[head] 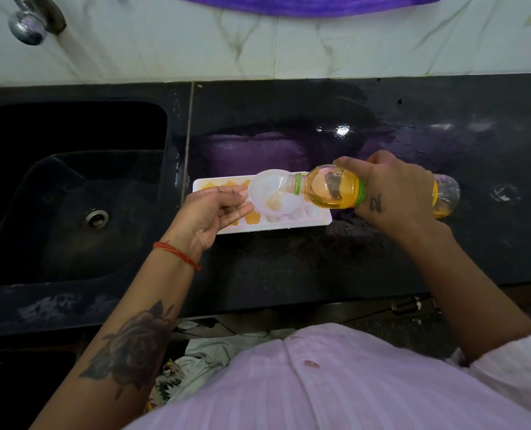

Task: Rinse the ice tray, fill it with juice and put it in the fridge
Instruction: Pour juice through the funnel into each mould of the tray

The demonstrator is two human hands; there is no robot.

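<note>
Home kitchen: sink [71, 193], stone counter [289, 268]

Plastic in both my hands, polished stone under it

The bottle [332, 189] in my right hand [391, 193] is clear, glossy plastic; the funnel [270, 193] my left hand [214, 212] pinches is milky, translucent plastic, and the ice tray [289, 225] is white, matt-looking plastic. The counter [289, 268] is dark speckled stone, wet and shiny. The wall tiles [196, 41] look like glossy marble, the tap [28, 24] is chromed metal, and my shirt [320, 383] is soft ribbed cloth.
</note>
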